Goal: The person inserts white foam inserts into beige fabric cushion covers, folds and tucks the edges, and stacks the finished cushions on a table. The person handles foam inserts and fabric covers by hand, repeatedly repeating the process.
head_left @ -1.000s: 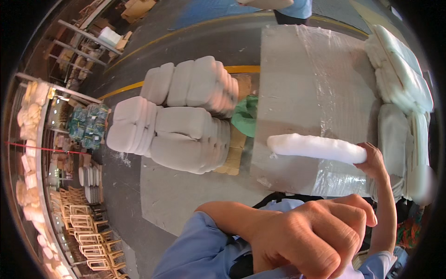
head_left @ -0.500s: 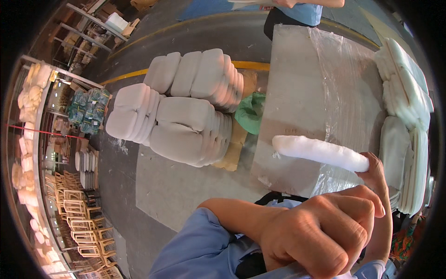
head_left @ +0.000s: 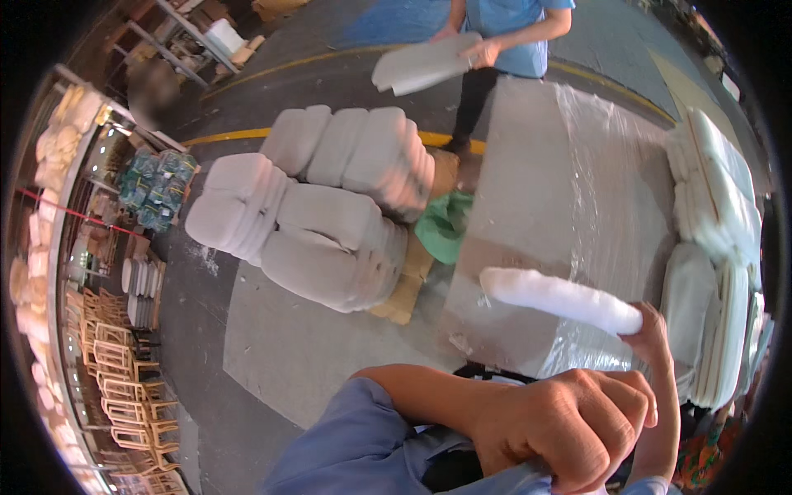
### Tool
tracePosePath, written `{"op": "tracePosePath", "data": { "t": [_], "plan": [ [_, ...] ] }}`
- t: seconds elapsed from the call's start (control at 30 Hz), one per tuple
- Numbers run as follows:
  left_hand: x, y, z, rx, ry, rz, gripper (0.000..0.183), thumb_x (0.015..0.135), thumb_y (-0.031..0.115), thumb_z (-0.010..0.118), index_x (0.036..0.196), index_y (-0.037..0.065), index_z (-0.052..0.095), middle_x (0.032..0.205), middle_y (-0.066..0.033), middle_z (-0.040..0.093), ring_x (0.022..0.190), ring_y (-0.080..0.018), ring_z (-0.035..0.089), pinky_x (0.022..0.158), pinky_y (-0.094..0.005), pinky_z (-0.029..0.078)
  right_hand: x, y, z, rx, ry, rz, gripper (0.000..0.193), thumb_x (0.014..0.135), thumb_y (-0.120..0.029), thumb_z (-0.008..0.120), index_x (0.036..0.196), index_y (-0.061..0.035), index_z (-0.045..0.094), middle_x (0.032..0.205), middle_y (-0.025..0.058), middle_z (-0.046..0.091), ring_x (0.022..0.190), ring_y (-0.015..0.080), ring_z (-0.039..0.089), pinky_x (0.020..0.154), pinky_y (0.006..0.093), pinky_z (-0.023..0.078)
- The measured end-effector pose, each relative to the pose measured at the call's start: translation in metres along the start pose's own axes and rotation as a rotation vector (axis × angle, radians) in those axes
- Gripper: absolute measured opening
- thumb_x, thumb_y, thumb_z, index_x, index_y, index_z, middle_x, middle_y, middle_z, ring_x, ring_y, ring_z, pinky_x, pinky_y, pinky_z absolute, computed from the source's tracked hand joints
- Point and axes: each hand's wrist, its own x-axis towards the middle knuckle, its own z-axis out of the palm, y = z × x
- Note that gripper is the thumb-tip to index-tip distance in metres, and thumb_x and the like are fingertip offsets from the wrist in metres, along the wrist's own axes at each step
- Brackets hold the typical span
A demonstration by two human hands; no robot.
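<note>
My right hand (head_left: 648, 332) grips one end of a long, white, soft cushion pad (head_left: 561, 299). Seen edge-on and slightly bent, the pad reaches leftward over a large table-like surface (head_left: 528, 198) partly covered in clear plastic film. Close in front, my left hand (head_left: 569, 429) is curled into a fist by a fold of blue cloth. Its fingertips and palm are hidden, so what it holds, if anything, does not show.
Stacks of pale grey cushions (head_left: 322, 223) stand on cardboard at left, beside a green bag (head_left: 445, 227). White padded sheets (head_left: 718, 190) are piled at right. A co-worker (head_left: 516, 49) holds a pale flat panel (head_left: 425, 64). Wooden chair frames (head_left: 132, 388) line the far left.
The view has tilted, so the scene sits lower. The co-worker now shows more fully, with the flat panel in both hands. My right hand still grips the pad; my left stays fisted.
</note>
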Motion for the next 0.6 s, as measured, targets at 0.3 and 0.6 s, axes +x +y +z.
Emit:
{"op": "tracePosePath", "data": {
  "t": [0.3, 0.6],
  "plan": [
    [0.010, 0.014, -0.011, -0.279, -0.442, -0.423, 0.044, 0.103, 0.041, 0.066, 0.076, 0.006, 0.064, 0.079, -0.0102, 0.066, 0.073, -0.0301, 0.064, 0.077, -0.0444, 0.049, -0.004, 0.002, 0.005, 0.022, 0.044, 0.014, 0.062, 0.060, -0.012, 0.092, 0.119, -0.0067, 0.073, 0.111, 0.0164, 0.075, 0.107, 0.0397, 0.072, 0.096, 0.0466, 0.057],
    [-0.046, 0.016, -0.093, 1.097, -0.586, -1.079, 0.057, 0.086, 0.031, 0.088, 0.135, 0.008, 0.069, 0.130, -0.0140, 0.072, 0.122, -0.0331, 0.066, 0.111, -0.0460, 0.048, 0.004, -0.012, -0.014, -0.138, -0.121, 0.103, 0.061, 0.074, -0.029, 0.089, 0.130, -0.0140, 0.072, 0.123, 0.0122, 0.075, 0.119, 0.0351, 0.070, 0.103, 0.0469, 0.055]
  ]
}}
